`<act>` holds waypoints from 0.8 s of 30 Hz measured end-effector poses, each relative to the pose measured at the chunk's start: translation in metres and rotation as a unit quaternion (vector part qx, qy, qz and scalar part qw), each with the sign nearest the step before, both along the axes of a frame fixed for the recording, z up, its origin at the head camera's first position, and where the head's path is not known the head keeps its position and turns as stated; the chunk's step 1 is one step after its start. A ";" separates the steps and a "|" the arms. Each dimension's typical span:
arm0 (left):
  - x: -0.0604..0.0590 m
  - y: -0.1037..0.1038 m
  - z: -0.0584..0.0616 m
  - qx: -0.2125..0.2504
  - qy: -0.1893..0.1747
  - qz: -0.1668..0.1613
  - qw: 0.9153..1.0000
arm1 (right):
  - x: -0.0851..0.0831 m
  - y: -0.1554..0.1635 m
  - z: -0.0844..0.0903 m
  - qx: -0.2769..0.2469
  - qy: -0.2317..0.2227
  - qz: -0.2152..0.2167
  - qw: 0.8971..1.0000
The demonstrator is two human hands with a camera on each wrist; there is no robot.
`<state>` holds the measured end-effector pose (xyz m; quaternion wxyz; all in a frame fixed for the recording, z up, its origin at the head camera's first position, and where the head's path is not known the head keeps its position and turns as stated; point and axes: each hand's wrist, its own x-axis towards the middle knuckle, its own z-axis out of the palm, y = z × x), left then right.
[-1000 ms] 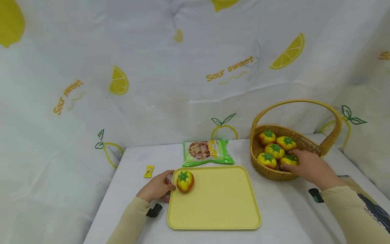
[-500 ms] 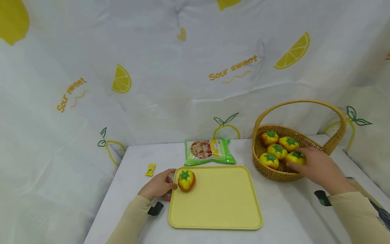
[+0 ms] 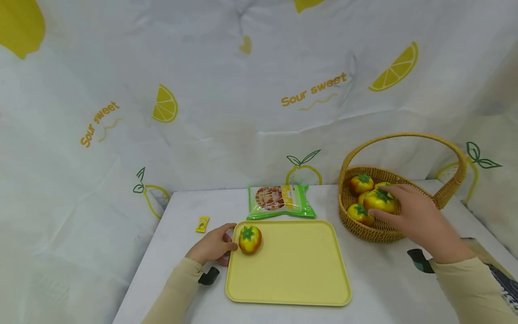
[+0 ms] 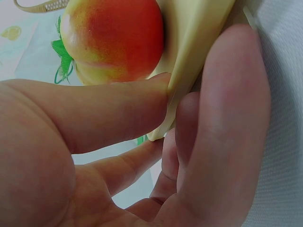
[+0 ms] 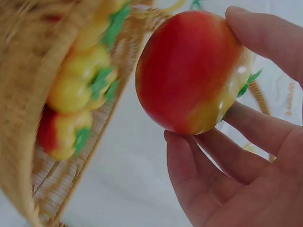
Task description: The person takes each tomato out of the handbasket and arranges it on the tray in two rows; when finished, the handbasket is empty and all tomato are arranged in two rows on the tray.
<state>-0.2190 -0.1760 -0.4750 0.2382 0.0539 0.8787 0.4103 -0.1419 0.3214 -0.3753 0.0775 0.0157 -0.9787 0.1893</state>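
Observation:
My right hand (image 3: 417, 216) grips a yellow-red toy tomato (image 3: 379, 201) (image 5: 191, 71) with a green stem, lifted just above the wicker basket (image 3: 380, 234). Three more such tomatoes (image 3: 361, 183) lie in the basket (image 5: 28, 142). My left hand (image 3: 213, 245) pinches the left rim of the yellow tray (image 3: 291, 270), thumb on top (image 4: 109, 109) and fingers beneath. One tomato (image 3: 249, 239) (image 4: 113, 40) sits on the tray right beside that thumb.
A green snack bag (image 3: 280, 201) lies behind the tray. A small yellow wrapped sweet (image 3: 202, 223) rests left of the tray on the white table (image 3: 384, 279). A lemon-print cloth backs the scene. The basket's arched handle (image 3: 404, 135) rises over the tomatoes.
My right hand has closed round a tomato in the basket and raised it up and to the left. My left hand has stayed on the tray's rim.

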 end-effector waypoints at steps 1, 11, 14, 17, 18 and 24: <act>0.000 -0.001 -0.001 0.000 0.000 0.001 1.000 | -0.001 -0.006 0.001 -0.007 0.002 0.004 1.000; -0.003 0.001 -0.003 0.004 -0.005 0.001 1.000 | -0.008 -0.067 -0.013 -0.073 0.025 0.051 0.996; -0.002 0.002 -0.003 0.003 -0.005 0.002 1.000 | -0.010 -0.084 -0.020 -0.089 0.032 0.071 0.993; -0.002 0.002 -0.004 0.001 -0.005 0.002 1.000 | -0.014 -0.101 -0.028 -0.102 0.032 0.097 0.990; -0.002 0.002 -0.003 0.000 -0.004 0.001 1.000 | -0.016 -0.107 -0.030 -0.106 0.030 0.104 0.989; -0.003 0.000 -0.002 -0.005 -0.002 0.001 1.000 | -0.027 -0.143 -0.043 -0.116 0.017 0.137 0.984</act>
